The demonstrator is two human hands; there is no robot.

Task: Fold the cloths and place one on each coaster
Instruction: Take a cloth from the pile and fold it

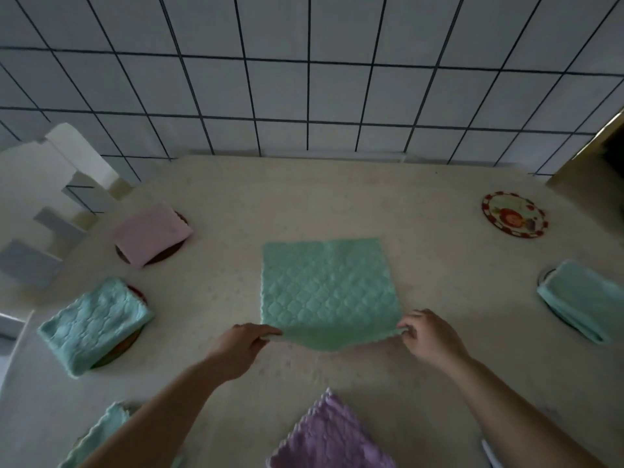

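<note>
A green quilted cloth [326, 288] lies spread in the middle of the table. My left hand [244, 342] pinches its near left corner and my right hand [427, 334] pinches its near right corner, so the near edge is raised off the table. A folded pink cloth [152, 233] rests on a dark coaster [169, 255] at the left. Below it, a folded green cloth [96, 320] covers a second coaster [116, 349]. Another folded green cloth [580, 297] sits on a coaster [544, 275] at the right. A round printed coaster [513, 218] at the far right lies bare.
A purple cloth [332, 437] lies unfolded at the near edge, and another green cloth [98, 434] at the near left. White boxes [50, 184] stand at the back left. A tiled wall [310, 79] closes the far side of the beige table [337, 197].
</note>
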